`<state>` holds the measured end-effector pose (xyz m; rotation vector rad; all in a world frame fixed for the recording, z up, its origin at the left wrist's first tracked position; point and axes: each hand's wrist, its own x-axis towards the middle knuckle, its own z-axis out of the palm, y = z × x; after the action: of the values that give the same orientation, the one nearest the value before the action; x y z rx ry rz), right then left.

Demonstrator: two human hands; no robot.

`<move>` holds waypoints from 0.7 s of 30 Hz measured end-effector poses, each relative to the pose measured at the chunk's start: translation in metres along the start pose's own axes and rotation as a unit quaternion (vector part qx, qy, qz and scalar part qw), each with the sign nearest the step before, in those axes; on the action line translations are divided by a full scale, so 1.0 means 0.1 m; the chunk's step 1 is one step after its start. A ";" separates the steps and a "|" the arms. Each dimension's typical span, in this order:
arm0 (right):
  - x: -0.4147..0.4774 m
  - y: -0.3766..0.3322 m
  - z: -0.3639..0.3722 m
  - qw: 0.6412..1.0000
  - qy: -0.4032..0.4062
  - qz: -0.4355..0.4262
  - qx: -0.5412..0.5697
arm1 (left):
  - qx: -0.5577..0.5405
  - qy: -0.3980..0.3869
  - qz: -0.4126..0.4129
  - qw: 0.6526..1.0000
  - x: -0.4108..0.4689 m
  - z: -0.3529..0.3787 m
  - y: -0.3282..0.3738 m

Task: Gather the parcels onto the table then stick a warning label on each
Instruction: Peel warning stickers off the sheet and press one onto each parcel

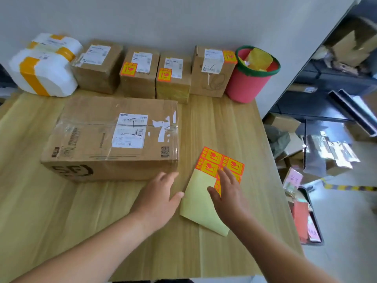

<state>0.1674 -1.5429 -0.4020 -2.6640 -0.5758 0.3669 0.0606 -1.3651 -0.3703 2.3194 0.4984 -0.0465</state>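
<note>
A large brown parcel lies in the middle of the wooden table. A row of smaller brown parcels lines the wall behind it; three carry an orange warning label. Two white foam parcels with yellow tape sit at the far left. A yellow-backed label sheet with several orange labels lies right of the big parcel. My left hand hovers open by the parcel's near right corner, thumb at the sheet's edge. My right hand lies open over the sheet's labels.
A red bin with a green rim and yellow waste inside stands at the table's back right corner. Right of the table, loose boxes and bags litter the floor below dark shelving. The table's right edge runs close to the sheet.
</note>
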 end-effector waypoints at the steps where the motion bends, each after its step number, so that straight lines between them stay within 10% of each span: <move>1: -0.04 0.09 0.02 1.000 -0.008 0.014 -0.001 | -0.023 -0.035 -0.049 0.998 0.05 0.14 0.01; 8: -0.28 0.56 0.28 0.995 -0.066 0.060 -0.043 | -0.137 -0.104 -0.243 0.955 0.51 0.84 -0.04; 21: -0.41 0.82 0.43 0.996 -0.072 0.008 -0.053 | -0.315 -0.089 -0.314 0.891 1.00 0.95 0.39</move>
<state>0.1449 -1.6162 -0.4680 -2.7608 -0.6347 0.5515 0.1778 -1.4214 -0.4296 1.4335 0.9850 -0.3509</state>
